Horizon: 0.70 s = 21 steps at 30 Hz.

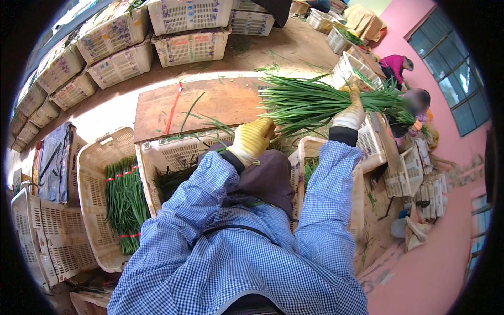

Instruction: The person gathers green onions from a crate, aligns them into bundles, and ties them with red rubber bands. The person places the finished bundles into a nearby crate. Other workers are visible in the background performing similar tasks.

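Observation:
A loose bunch of long green leaf stalks, likely garlic chives [303, 103], lies sideways in the air above the right end of a wooden board [220, 98]. My right hand [352, 108], in a yellow-and-white work glove, is closed around its leafy part. The pale cut ends point left. Just below those ends is my left hand [252, 139], gloved alike, with its fingers curled; whether they pinch any stalks is hidden. A red tie strip [173, 108] rests across the board, near some loose green leaves [193, 112].
At my left, a plastic crate [92, 189] holds chive bundles [124, 197] bound with red bands. Another crate [356, 197] with greens stands under my right arm. Stacked crates [191, 47] line the far side. Two people work at the right, one in a magenta top [390, 65].

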### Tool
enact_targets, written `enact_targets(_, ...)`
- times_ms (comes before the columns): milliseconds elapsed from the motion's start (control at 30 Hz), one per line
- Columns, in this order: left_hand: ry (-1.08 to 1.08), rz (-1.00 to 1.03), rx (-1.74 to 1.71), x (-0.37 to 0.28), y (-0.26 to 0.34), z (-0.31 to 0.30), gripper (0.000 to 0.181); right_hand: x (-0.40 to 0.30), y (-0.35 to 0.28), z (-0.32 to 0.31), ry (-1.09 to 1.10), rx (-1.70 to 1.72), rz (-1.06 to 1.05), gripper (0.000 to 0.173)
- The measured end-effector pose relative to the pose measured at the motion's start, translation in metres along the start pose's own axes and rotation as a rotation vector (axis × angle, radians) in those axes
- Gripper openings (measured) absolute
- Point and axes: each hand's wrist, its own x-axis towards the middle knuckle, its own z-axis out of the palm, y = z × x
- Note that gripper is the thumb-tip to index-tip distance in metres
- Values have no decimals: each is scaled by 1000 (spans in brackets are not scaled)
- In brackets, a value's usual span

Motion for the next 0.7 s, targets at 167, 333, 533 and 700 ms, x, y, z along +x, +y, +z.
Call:
enact_targets(167,-208,-86,29,-29,-30,-16,10,23,-8,-11,-65,38,-22,38)
enact_targets(333,30,71,67,-39,-10,-30,32,28,-11,-13,-17,44,-12,28)
enact_targets(533,-69,35,142,-6,19,-17,45,17,-9,-12,-76,59,-46,40)
enact_targets(700,-178,-28,90,14,15,-2,25,-6,-15,1,31,4,-22,42)
